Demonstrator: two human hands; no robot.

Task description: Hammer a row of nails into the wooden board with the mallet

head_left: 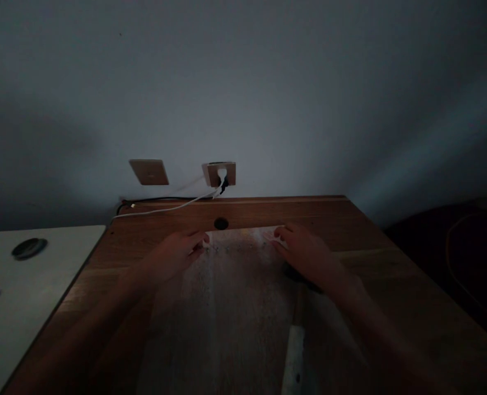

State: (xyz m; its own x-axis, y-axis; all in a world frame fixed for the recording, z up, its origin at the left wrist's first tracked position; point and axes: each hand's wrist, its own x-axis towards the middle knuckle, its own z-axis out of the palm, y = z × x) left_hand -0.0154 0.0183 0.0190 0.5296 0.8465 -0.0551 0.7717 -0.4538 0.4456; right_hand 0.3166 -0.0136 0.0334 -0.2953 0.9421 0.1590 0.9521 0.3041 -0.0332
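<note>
A pale, worn wooden board (239, 307) lies flat in front of me, with a row of small nail-like points near its far edge. My left hand (181, 249) closes its fingers on the board's far left corner. At the far right corner, the curled fingers of my right hand (298, 247) grip the board too. Dim light hides whether anything thin is pinched there. Below my right wrist a hammer rests on the board; its pale handle (293, 359) points toward me, and its dark head is partly covered by my forearm.
The board sits on a brown wooden table (375, 263) against a grey wall. White and black cords run from a wall socket (222, 174) along the back edge, near a round hole (221, 223). A white tabletop (33, 296) with a dark round piece (29, 248) adjoins at left.
</note>
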